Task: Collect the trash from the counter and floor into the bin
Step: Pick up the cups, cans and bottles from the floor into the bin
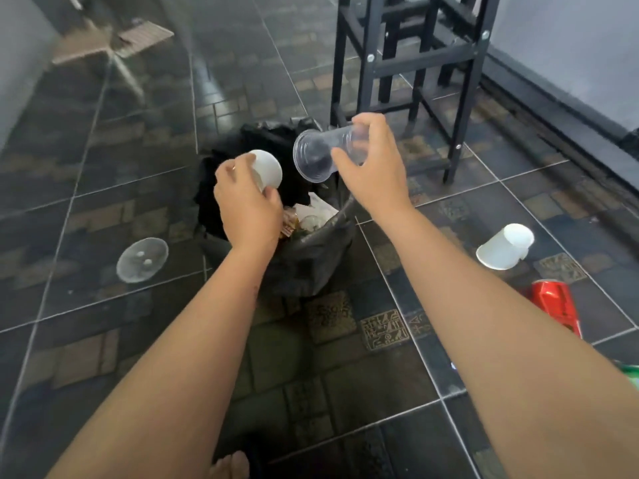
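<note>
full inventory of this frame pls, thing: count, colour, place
bin: 1, black bag liner, centre floor, trash already inside
white cup: 1, white, in left hand over the bin
clear cup: 1, transparent, in right hand over the bin, mouth facing the camera
fallen cup: 1, white, on its side on the floor right of the bin
can: 1, red, lying on the floor at right
lid: 1, clear, flat on the floor left of the bin
green item: 1, right edge, mostly cut off
stool frame: 1, black, behind the bin
floor: dark tiles
left hand: 1, grip on white cup
right hand: 1, grip on clear cup
foot: 1, bare, bottom edge
</note>
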